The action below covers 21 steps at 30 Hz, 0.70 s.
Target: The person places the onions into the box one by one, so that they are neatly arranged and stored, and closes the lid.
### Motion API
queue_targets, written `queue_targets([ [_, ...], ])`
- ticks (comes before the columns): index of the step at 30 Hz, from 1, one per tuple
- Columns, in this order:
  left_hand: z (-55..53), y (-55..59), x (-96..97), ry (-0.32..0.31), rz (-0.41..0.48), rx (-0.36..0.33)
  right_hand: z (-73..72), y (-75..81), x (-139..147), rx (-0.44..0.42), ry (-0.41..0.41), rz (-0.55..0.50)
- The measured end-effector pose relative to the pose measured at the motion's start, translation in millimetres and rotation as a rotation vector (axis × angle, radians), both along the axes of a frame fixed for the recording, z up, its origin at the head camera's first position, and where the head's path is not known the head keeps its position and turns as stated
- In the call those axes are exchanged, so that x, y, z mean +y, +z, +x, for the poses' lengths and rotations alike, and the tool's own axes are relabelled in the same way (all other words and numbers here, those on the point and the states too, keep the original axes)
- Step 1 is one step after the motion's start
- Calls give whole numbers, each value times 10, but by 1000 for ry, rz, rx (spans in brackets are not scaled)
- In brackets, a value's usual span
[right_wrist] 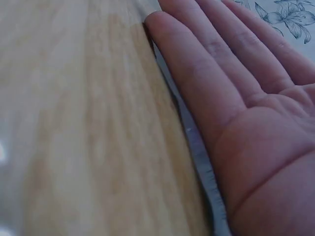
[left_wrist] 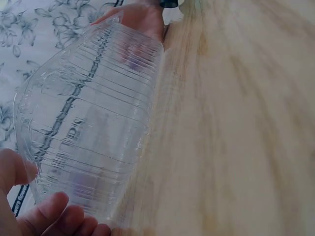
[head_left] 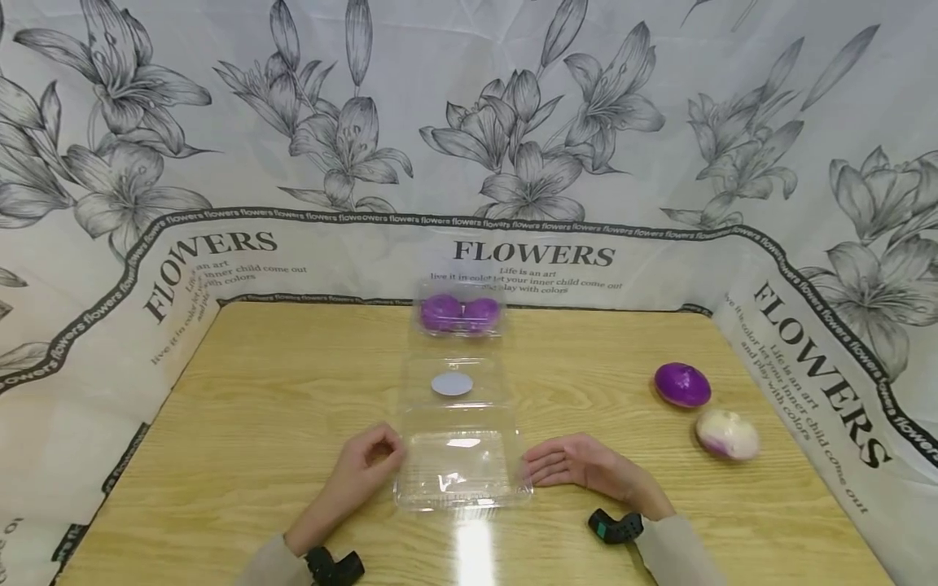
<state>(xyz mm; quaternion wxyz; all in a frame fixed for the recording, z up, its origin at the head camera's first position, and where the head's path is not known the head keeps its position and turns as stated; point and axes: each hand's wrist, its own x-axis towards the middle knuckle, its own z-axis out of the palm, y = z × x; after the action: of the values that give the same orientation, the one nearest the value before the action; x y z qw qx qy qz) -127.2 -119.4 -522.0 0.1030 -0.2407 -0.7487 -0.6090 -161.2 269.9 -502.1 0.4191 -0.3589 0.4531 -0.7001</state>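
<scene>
Open box [head_left: 458, 465]: long axis towards far edge of tabletop [head_left: 293, 366]
Left hand [head_left: 366, 457]: grip, we cannot tell
Right hand [head_left: 584, 467]: straight-fingered

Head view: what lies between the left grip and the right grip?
The near part of the open clear plastic container lies between the left grip and right grip, in the head view.

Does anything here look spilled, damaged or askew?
Nothing stands out. The open box sits between the left hand and right hand; the purple bulb and pale bulb lie to the right. No spill or damage shows.
</scene>
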Motion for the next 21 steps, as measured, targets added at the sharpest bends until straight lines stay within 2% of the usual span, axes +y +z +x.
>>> queue_targets([
  [5, 39, 149, 56, 78, 5, 28, -61, -4, -5, 23, -22, 47],
  [7, 27, 137, 53, 82, 7, 24, -58, -3, -9, 24, -38, 62],
  [12, -65, -50, 5, 17, -15, 52, -25, -13, -12, -13, -82, 60],
  [14, -81, -91, -24, -12, -32, 59, -15, -19, -25, -22, -85, 47],
  [21, -49, -98, -73, -92, -170, 50, -7, -28, -39, -15, -75, 30],
])
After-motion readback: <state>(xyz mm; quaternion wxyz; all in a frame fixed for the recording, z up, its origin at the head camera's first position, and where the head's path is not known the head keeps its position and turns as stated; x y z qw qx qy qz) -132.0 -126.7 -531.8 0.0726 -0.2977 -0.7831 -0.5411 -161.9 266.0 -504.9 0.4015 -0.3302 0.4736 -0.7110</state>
